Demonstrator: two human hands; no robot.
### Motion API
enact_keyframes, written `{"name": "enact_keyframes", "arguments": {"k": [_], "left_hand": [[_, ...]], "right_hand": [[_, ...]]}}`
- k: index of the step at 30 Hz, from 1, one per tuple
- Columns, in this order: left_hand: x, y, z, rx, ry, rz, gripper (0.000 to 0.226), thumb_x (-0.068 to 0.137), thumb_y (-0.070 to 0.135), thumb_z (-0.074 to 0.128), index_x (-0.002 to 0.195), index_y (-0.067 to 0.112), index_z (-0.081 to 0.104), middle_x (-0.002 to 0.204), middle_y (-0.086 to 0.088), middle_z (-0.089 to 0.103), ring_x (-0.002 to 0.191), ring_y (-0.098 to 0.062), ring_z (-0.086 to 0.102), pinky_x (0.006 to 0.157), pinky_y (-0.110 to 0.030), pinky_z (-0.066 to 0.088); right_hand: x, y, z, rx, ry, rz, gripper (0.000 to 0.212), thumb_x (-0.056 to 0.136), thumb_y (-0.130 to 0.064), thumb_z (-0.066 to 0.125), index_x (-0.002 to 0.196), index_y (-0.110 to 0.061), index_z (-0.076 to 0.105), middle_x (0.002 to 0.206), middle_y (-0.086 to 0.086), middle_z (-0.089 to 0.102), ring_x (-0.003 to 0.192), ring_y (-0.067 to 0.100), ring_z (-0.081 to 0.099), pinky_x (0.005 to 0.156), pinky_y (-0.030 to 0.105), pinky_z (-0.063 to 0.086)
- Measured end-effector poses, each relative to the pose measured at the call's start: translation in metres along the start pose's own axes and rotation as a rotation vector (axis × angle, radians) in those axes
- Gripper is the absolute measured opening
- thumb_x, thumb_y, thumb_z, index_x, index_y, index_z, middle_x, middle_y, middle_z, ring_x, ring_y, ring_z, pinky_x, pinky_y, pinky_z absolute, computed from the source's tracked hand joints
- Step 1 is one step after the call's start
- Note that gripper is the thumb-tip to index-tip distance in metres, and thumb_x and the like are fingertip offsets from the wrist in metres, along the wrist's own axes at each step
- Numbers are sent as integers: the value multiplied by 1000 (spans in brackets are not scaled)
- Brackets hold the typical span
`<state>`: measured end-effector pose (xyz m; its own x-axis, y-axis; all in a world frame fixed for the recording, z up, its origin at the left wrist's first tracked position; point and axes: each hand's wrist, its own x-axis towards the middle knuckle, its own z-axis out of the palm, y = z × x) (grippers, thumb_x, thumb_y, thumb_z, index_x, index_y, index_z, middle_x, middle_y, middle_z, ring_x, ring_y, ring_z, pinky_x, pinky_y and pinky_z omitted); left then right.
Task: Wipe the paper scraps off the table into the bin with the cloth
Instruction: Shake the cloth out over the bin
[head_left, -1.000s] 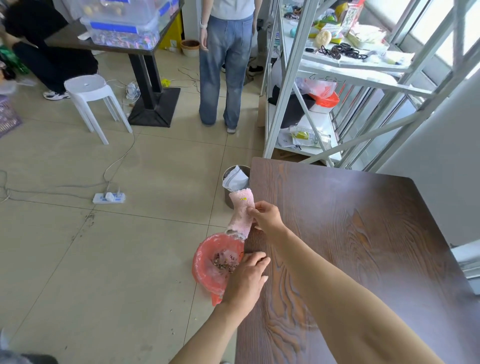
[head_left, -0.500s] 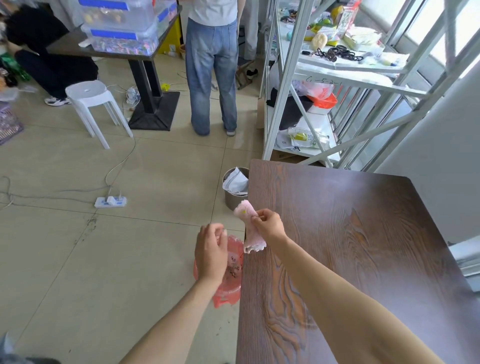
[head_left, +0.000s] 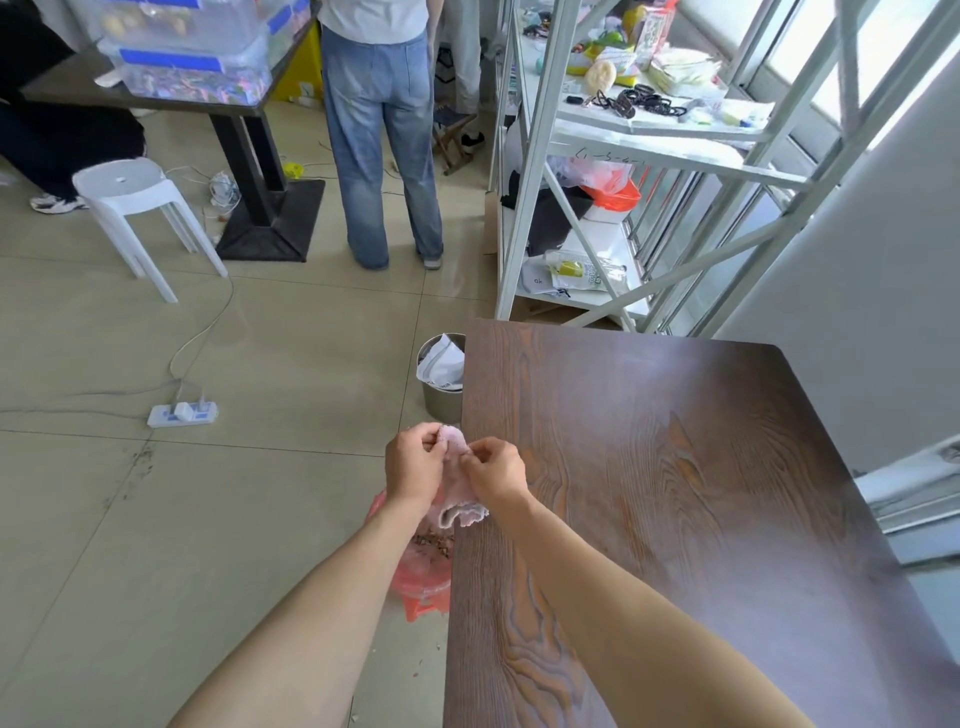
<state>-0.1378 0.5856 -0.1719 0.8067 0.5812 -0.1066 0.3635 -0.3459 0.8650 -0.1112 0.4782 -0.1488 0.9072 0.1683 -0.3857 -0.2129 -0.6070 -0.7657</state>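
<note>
Both hands pinch the cloth by its top edge, left hand and right hand nearly touching, just off the table edge. Cloth hangs limp: soft, light, best gripped by the corners. Bin sits directly below the hands, scraps visible inside. Tabletop right of the hands looks clear; open floor to the left.

Crumpled pink cloth hangs above red-lined bin; bare dark table alongside.
</note>
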Motion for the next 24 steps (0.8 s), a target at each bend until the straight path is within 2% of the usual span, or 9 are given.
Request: {"name": "enact_keyframes", "arguments": {"k": [6,11,14,16,17,18,20,23,24], "left_hand": [[1,-5,1,-105,14,-40,25,83,-10,57,104,-2,67,91,-12,70,84,-23,67,77,-30,55],[10,-20,-1,44,85,-104,8,79,-5,60,81,-1,66,80,-15,71,76,-28,66,65,-27,45],[17,-20,-3,138,-4,-125,20,88,10,56,79,0,71,84,-13,73,81,-30,65,64,-25,36],[23,-22,0,160,-166,-204,37,95,25,46,85,5,75,93,-10,73,90,-30,65,72,-27,40],[24,-23,0,160,-243,-256,43,96,33,41,87,10,76,96,-10,72,94,-30,64,83,-31,44],[27,-28,1,161,-299,-290,47,93,41,37,89,14,75,99,-9,71,98,-29,63,95,-36,42],[28,-32,0,118,-365,-323,50,86,48,35,96,16,71,105,-10,68,105,-27,59,102,-39,37],[19,-16,-6,49,-370,-245,35,97,23,43,123,8,60,126,-10,61,122,-23,53,105,-35,37],[19,-12,-4,18,-345,-207,33,97,16,45,126,8,58,129,-8,61,122,-22,53,106,-35,37]], "right_hand": [[6,-3,-4,-64,82,35,21,87,-14,54,101,-8,68,103,10,72,96,26,66,68,23,41],[8,-9,-9,-121,129,31,24,88,-12,50,107,-8,65,105,12,71,99,29,65,71,26,44],[10,-14,-14,-133,135,13,24,88,-13,50,107,-8,64,105,12,71,98,29,65,73,29,48],[12,-15,-17,-127,136,14,24,88,-14,51,108,-9,64,105,12,72,98,29,66,74,30,49],[13,-15,-19,-122,137,17,24,88,-14,51,108,-9,64,105,12,71,98,29,66,73,30,49],[13,-15,-20,-115,139,23,24,88,-15,51,108,-9,64,105,12,71,98,28,66,73,29,48],[14,-16,-22,-98,149,31,24,88,-16,52,107,-10,65,104,11,72,98,28,66,72,28,47],[14,-17,-21,-39,152,46,23,88,-20,54,106,-12,67,102,9,73,95,26,67,70,25,46],[13,-19,-20,-16,147,55,23,88,-22,55,105,-12,67,101,8,73,94,25,68,70,25,46]]}}
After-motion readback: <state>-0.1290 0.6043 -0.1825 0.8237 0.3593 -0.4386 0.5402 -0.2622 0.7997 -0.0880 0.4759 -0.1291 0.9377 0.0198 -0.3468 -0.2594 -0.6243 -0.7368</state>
